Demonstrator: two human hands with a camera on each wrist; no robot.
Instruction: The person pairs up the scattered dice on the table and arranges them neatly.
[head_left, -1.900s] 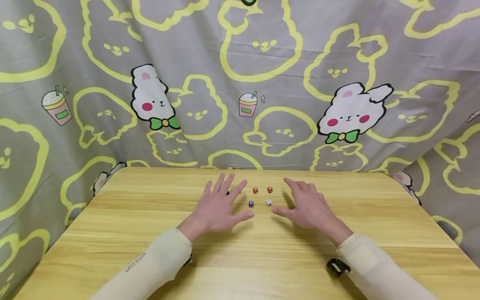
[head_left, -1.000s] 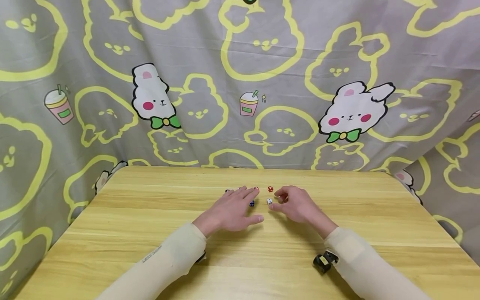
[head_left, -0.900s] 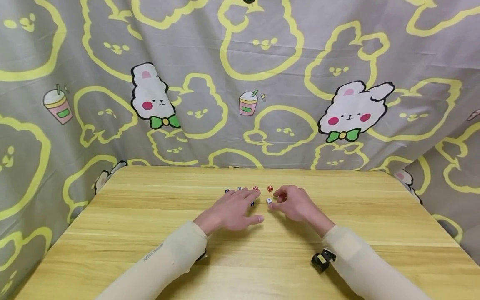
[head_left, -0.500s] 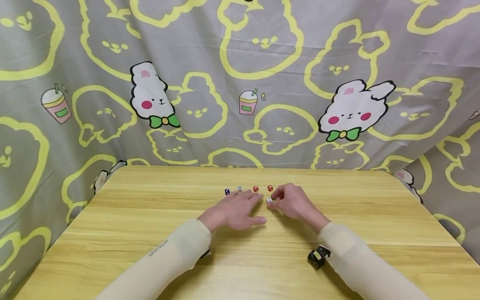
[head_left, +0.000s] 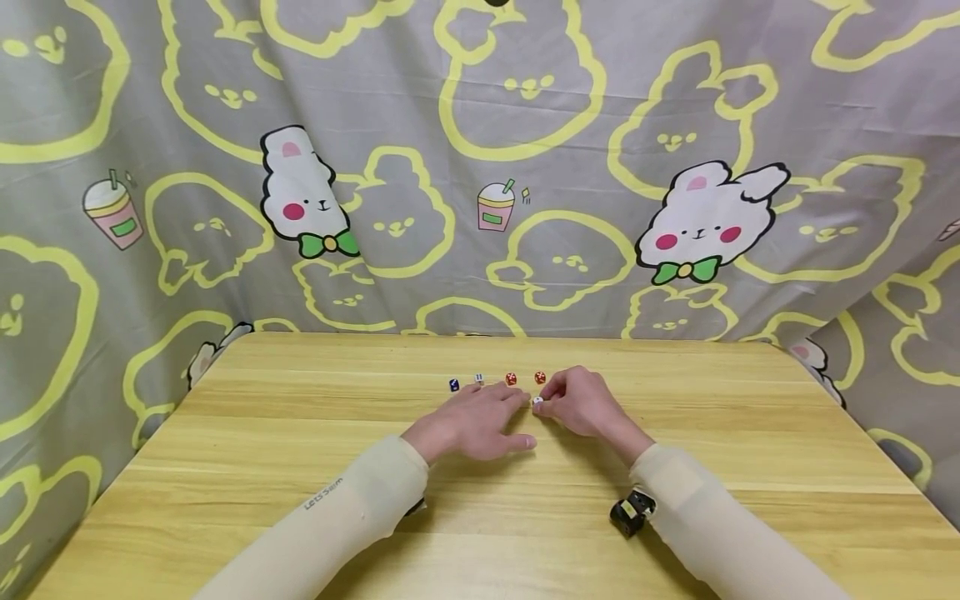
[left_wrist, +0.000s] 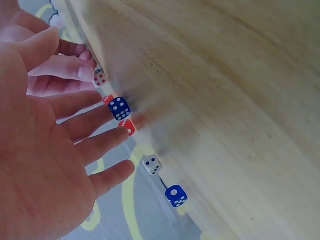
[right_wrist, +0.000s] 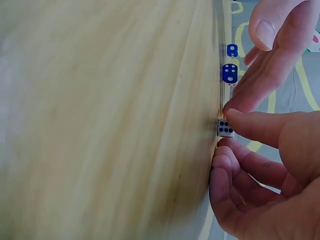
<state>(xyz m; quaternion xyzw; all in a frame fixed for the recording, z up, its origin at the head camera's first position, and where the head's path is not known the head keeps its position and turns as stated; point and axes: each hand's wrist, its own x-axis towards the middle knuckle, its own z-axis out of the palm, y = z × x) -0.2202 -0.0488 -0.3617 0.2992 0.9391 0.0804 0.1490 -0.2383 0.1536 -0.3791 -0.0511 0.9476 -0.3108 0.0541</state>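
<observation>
A white die (head_left: 537, 402) sits on the table, pinched between the thumb and index finger of my right hand (head_left: 583, 403); in the right wrist view the white die (right_wrist: 225, 128) shows blue pips. My left hand (head_left: 480, 423) spreads its fingers straight, palm down, just left of it. A blue die (left_wrist: 119, 108) lies by the left fingertips and is hidden under that hand in the head view. Beyond the hands, a blue die (head_left: 453, 384), another white die (head_left: 479, 378), a red die (head_left: 511, 378) and a second red die (head_left: 540, 377) stand in a loose row.
The wooden table (head_left: 480, 533) spreads out in front and to both sides. A patterned grey curtain (head_left: 420, 108) hangs behind its back edge. A black wrist camera (head_left: 630, 512) is strapped under the right sleeve.
My left hand has shifted right, uncovering the far blue and white dice and covering the near blue one. The right hand has moved left, curling its fingers and gripping the near white die.
</observation>
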